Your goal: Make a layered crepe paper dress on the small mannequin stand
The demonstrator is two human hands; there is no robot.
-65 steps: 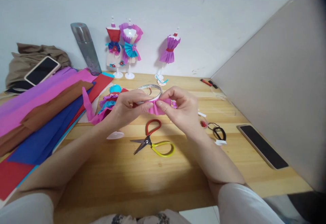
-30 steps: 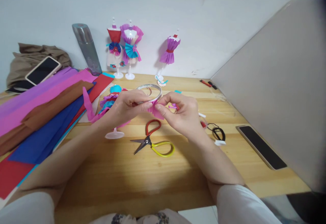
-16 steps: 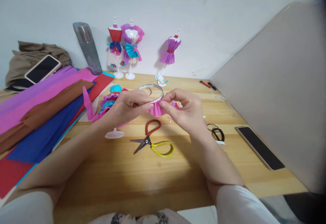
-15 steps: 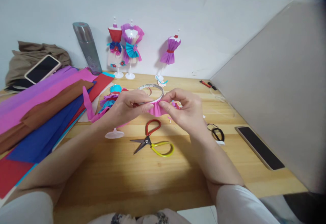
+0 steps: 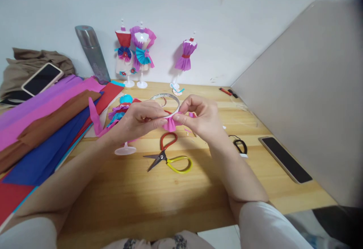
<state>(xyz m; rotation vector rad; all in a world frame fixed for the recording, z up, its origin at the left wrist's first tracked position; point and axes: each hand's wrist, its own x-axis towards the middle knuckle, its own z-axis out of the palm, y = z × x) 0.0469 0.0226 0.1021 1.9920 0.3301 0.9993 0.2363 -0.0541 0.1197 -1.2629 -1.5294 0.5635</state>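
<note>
My left hand (image 5: 144, 116) is closed, its thumb and fingers pinching a gathered strip of pink crepe paper (image 5: 169, 124) at the lower edge of a roll of tape (image 5: 176, 100). From the other side, my right hand (image 5: 200, 116) pinches the same pink paper between thumb and fingertips. The roll stands up between the hands, and the paper hangs in pleats below it. Fingers hide part of both. Scissors (image 5: 162, 156) with one red and one yellow handle lie spread on the table just below the hands.
Crepe paper sheets (image 5: 56, 128) are layered at left. A dress form lies behind my left hand, its white base (image 5: 125, 150) showing. Dressed forms (image 5: 123, 58) and a flask (image 5: 93, 54) stand by the wall. A phone (image 5: 286, 160) and black elastic bands (image 5: 241, 147) lie right.
The view has shifted slightly, so everything sits a little further left. My right fingers have bunched the pink paper tighter, and less of it shows between the hands.
</note>
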